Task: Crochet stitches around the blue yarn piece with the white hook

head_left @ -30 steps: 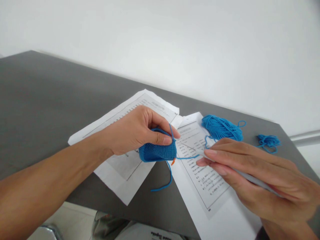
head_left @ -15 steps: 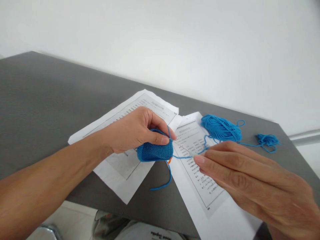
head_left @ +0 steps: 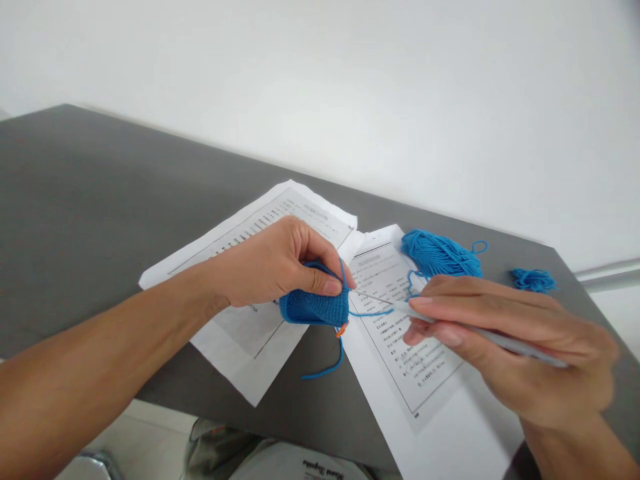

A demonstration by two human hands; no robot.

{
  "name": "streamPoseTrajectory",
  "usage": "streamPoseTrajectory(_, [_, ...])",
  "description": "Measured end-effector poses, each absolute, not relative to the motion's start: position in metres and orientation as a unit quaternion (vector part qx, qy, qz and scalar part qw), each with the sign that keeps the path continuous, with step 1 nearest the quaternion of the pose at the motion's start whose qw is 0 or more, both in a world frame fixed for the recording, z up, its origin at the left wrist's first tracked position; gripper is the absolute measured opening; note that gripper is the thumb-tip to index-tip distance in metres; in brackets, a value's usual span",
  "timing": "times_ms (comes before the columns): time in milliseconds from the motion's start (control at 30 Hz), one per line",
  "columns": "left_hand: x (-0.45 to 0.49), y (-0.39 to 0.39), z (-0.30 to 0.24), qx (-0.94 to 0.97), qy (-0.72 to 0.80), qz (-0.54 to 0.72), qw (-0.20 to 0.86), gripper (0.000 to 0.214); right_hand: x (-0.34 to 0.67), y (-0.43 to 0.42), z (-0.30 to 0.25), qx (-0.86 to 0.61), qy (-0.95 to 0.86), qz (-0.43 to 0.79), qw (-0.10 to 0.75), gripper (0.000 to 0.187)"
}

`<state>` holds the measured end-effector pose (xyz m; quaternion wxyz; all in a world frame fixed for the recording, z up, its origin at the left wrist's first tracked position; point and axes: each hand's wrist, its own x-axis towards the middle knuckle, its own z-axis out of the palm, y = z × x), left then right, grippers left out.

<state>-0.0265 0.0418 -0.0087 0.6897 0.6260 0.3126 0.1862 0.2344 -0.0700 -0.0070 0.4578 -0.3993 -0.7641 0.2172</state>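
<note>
My left hand (head_left: 295, 267) pinches a blue crochet piece (head_left: 317, 308) along its upper edge, thumb in front. A crochet hook (head_left: 500, 339) with a pale handle lies in my right hand (head_left: 520, 340), gripped between thumb and fingers. Its thin metal shaft points left and reaches the work beside my left fingertips; the tip is hidden there. An orange marker (head_left: 341, 330) hangs at the piece's lower right corner, with a loose blue yarn tail (head_left: 327, 370) below. Another strand of yarn (head_left: 370, 313) runs right from the piece toward my right hand.
Two printed sheets lie under my hands, a left sheet (head_left: 240, 380) and a right sheet (head_left: 380, 400), on the grey table (head_left: 100, 200). A blue yarn skein (head_left: 440, 253) and a small yarn tangle (head_left: 534, 280) rest behind my right hand. A white wall rises behind.
My right hand has turned, so the hook's handle now shows along it. The crochet piece in my left hand has shifted slightly right and tilted.
</note>
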Motion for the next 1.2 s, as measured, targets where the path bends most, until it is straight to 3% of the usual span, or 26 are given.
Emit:
streamPoseTrajectory(133, [-0.026,0.038,-0.009,0.593,0.302,0.186,0.723,0.003,0.23,-0.069,-0.017,-0.422,-0.624,0.397,0.525,0.015])
streamPoseTrajectory(267, [-0.023,0.034,-0.01,0.589,0.306,0.22,0.715,0.007,0.222,-0.063,-0.019,-0.416,-0.49,0.537,0.546,0.017])
streamPoseTrajectory(400, [-0.017,0.029,-0.013,0.584,0.332,0.287,0.683,0.009,0.209,-0.056,-0.024,-0.397,-0.416,0.589,0.568,0.017])
streamPoseTrajectory(833, [-0.002,0.007,-0.025,0.475,0.309,0.294,0.77,0.026,0.189,-0.052,-0.041,-0.415,-0.485,0.471,0.609,0.016])
streamPoseTrajectory(1200, [0.0,0.004,-0.025,0.523,0.395,0.264,0.708,0.027,0.192,-0.056,-0.05,-0.465,-0.508,0.357,0.631,0.016])
